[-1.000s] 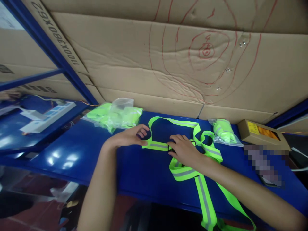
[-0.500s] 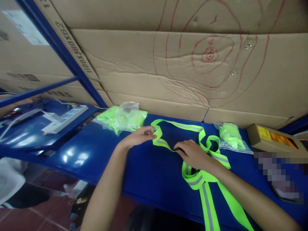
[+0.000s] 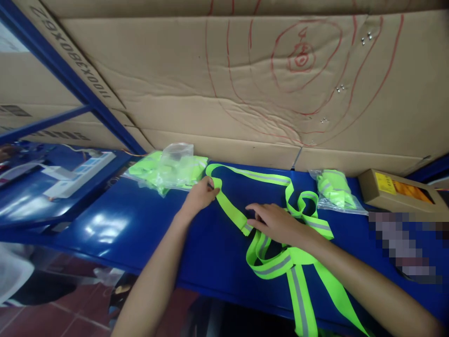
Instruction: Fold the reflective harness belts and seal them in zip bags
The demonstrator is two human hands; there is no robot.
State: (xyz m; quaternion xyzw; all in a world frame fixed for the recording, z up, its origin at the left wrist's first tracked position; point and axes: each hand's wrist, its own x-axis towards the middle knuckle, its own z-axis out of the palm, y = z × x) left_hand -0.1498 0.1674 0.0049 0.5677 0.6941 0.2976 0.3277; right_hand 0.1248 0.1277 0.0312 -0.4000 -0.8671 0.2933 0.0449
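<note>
A neon-green reflective strap harness (image 3: 266,180) with grey stripes lies spread on the blue table (image 3: 147,220), its long tails hanging over the front edge. My left hand (image 3: 200,195) is closed in a pinch on the strap's far-left bend. My right hand (image 3: 273,223) rests palm-down on the strap near its folded end, fingers stretched out and pressing it to the table.
A clear bag of folded green straps (image 3: 168,171) lies at the back left, a smaller bagged bundle (image 3: 331,189) at the back right beside a brown cardboard box (image 3: 398,194). A cardboard wall with red circles (image 3: 280,84) stands behind. A white power strip (image 3: 80,173) sits far left.
My left hand has pulled the strap's left bend outward to the left, stretching that section straight. My right hand stayed on the folded end, flattening it.
</note>
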